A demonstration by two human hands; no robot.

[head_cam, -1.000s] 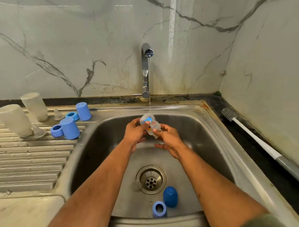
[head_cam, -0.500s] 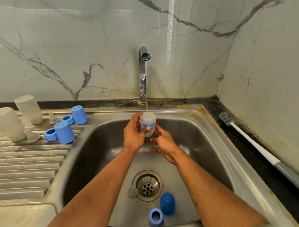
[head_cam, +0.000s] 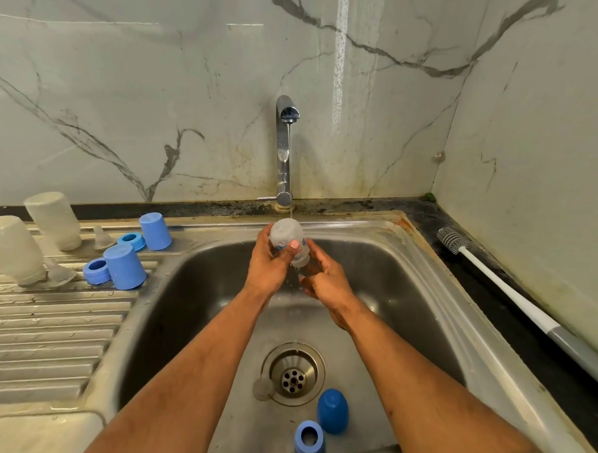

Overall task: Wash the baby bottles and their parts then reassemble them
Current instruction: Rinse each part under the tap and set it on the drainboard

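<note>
The sink [head_cam: 409,265] is used as the wash basin, so whatever is poured out falls away below the fingers toward the drain [head_cam: 293,373]. To the left of the hands, on the ribbed drainboard [head_cam: 46,335], two cloudy bottles [head_cam: 12,248] are stood mouth-down with blue caps [head_cam: 124,266] and blue rings [head_cam: 95,270] beside them, presumably so that washed parts can drip dry. A bottle brush [head_cam: 513,297] is laid on the counter well to the right of the fingers.

A baby bottle [head_cam: 288,239] is gripped by the left hand [head_cam: 266,269], fingers and thumb curled round it, directly under the running tap [head_cam: 285,150]. It is held mouth-down, likely so rinse water is emptied. Just below its mouth, the right hand [head_cam: 326,282] is held with fingers loosely curled; whether anything is pinched there cannot be told.

Nearer than the fingers, on the basin floor, a dark blue cap [head_cam: 332,411] and a blue ring [head_cam: 309,439] are left, seemingly unwashed.
</note>
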